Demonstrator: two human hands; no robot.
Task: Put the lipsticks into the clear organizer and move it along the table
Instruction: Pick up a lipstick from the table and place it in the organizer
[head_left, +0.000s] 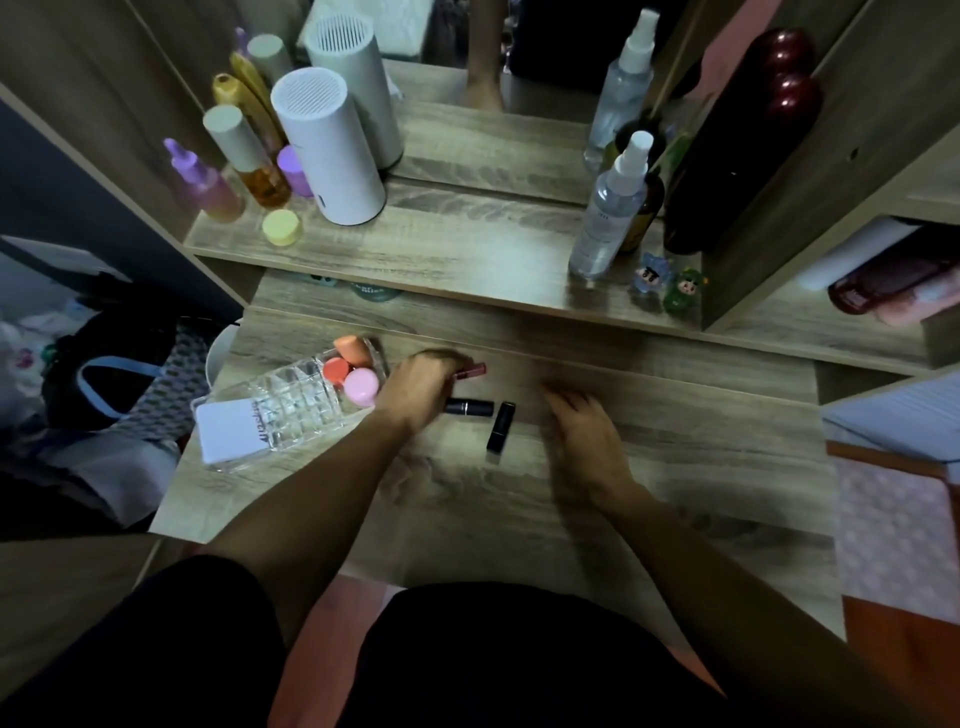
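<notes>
Left fingers: the left hand curls around a pink-red lipstick, whose end pokes out to the right of the knuckles; the fingertips themselves are hidden.
Right fingers: the right hand is blurred, palm down over the table, fingers loosely spread and holding nothing; whether it touches the wood I cannot tell.
Lipsticks on the table: a black lipstick lies on its side just beside the left wrist, its left end covered by the hand; a second black lipstick lies at an angle just right of it, between the two hands.
Clear organizer: the clear organizer sits at the left of the table, close to the left hand, set slantwise to the table edge.
Organizer contents: an orange sponge, a coral round piece and a pink round piece at its far end; a white card at its near end.
Shelf behind: a white cylinder at left, a spray bottle at right.
</notes>
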